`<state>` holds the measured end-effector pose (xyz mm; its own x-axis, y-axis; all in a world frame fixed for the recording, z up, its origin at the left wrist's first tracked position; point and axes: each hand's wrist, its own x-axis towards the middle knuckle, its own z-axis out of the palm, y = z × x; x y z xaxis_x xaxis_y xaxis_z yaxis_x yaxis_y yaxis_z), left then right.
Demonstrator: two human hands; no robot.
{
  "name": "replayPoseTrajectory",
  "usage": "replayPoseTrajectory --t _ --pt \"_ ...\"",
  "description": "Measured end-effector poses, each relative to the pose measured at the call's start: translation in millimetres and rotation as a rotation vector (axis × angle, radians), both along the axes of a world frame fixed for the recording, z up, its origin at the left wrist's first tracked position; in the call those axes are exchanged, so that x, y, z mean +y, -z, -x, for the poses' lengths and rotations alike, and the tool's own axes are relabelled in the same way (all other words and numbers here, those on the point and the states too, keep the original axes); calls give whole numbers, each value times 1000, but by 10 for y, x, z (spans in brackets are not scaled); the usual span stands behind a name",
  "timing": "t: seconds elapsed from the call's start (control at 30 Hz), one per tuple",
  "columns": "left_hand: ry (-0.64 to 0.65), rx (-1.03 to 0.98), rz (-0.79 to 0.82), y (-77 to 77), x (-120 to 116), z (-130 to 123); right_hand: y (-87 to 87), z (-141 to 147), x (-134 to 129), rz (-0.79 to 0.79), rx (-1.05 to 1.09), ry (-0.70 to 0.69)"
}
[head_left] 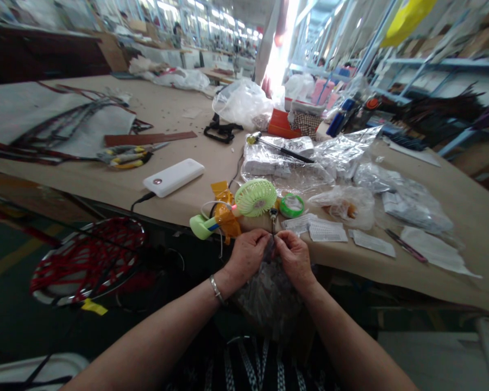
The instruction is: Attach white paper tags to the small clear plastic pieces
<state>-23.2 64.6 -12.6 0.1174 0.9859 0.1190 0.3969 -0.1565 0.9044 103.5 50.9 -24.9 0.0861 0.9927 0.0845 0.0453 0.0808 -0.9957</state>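
At the table's front edge my left hand (248, 253) and my right hand (294, 257) almost meet, both closed in a pinch. What lies between the fingertips is small and dark, and I cannot make out its kind. Just beyond the fingertips a thin metal fitting (273, 213) points down toward them. Under the hands hangs a crumpled clear plastic bag (272, 296). A light green fan (255, 197) stands close by, fixed at the edge with orange tape (227, 216). Right of it sits a green tape roll (292, 205).
A white power bank (174, 177) with a cable lies to the left, with yellow-handled pliers (128, 156) behind it. Printed label sheets (328, 230), a pen (406, 246) and plastic bags (415, 201) lie to the right. Below the table at left is a red-laced round frame (87, 260).
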Motion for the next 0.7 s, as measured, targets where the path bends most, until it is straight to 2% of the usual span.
replayPoseTrajectory --t 0.23,0.47,0.7 --pt "13 -15 -43 27 11 9 62 -2 15 -42 -21 10" --pt "64 -78 -91 50 -105 43 53 -26 -89 -114 -103 8" --pt "30 -104 -47 76 -180 48 33 -33 -193 -116 -180 -17"
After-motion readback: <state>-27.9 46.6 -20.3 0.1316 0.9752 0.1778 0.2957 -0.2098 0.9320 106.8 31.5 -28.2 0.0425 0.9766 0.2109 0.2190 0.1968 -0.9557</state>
